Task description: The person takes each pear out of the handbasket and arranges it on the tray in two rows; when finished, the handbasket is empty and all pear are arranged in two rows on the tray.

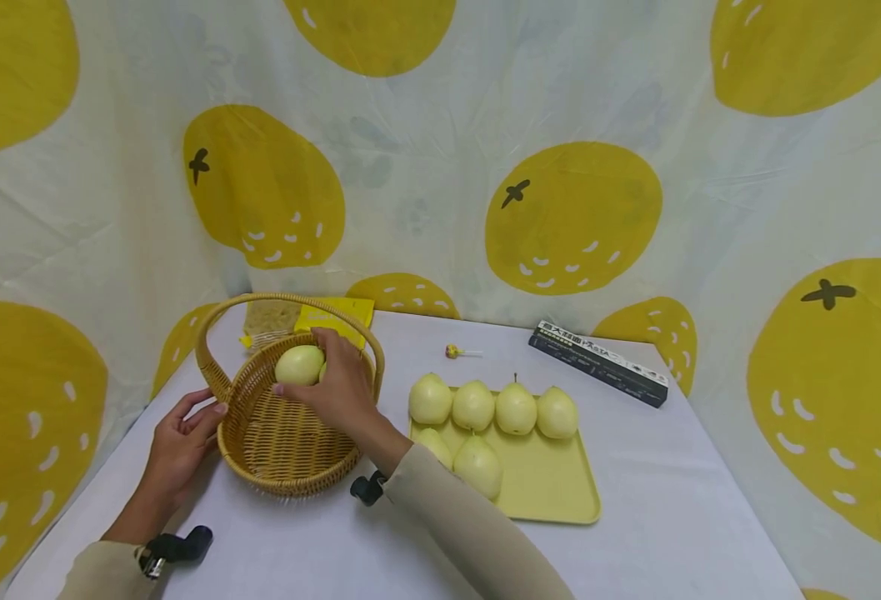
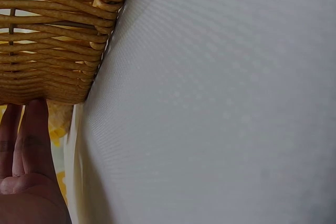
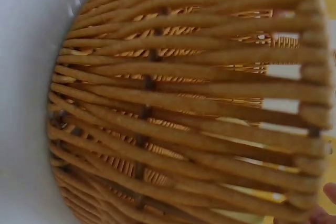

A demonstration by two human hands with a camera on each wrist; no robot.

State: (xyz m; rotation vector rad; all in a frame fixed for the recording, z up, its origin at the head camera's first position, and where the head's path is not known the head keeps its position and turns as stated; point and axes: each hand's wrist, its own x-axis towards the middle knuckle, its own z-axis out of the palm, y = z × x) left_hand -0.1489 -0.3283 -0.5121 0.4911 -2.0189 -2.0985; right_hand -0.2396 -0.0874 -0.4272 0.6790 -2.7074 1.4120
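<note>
A round wicker basket with an arched handle stands on the left of the table. My right hand reaches over its right rim and holds a pale yellow-green pear inside, near the far wall. Another pear shows in part behind the fingers. My left hand touches the basket's left side near the handle's foot; in the left wrist view its fingers lie fairly straight, tips against the woven wall. The right wrist view is filled by the basket's outer weave, with fingertips at the lower right edge.
Right of the basket, a yellow tray bears several pears, partly behind my right sleeve. Farther back lie a lollipop and a long black-and-white box. Yellow packets lie behind the basket, before a fruit-print curtain.
</note>
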